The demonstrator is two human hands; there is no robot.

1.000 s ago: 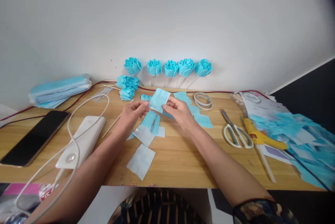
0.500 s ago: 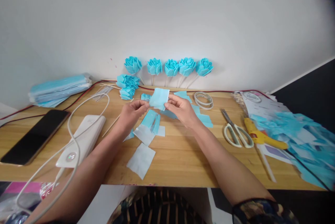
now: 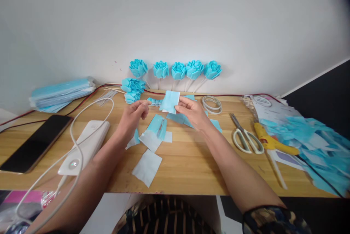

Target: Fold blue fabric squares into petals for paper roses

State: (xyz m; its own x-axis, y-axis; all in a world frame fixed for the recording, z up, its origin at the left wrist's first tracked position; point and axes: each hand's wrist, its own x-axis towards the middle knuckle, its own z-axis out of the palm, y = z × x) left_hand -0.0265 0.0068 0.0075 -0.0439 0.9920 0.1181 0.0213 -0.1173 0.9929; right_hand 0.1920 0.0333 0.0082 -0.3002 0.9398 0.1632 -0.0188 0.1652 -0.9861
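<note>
My right hand (image 3: pixel 193 111) pinches a small light-blue fabric rectangle (image 3: pixel 170 101) by its right edge and holds it upright above the wooden table (image 3: pixel 191 161). My left hand (image 3: pixel 135 113) hovers just left of that piece with a small gap between them, its fingers curled together and nothing visible in them. Below the hands lie several cut blue and white fabric pieces (image 3: pixel 155 130), and one white square (image 3: pixel 147 166) sits nearer the front edge.
Several blue fabric flowers (image 3: pixel 177 70) on sticks lean on the wall. A mask stack (image 3: pixel 61 93), phone (image 3: pixel 35 142) and power bank (image 3: pixel 87 146) with cable lie at the left. At the right are a tape ring (image 3: pixel 212 104), scissors (image 3: pixel 246 139), a glue gun (image 3: pixel 270 142) and blue scraps (image 3: pixel 314 142).
Both hands held the blue piece before. Now my left hand has let go and drawn slightly left, while my right hand has turned the piece more upright and raised it a little.
</note>
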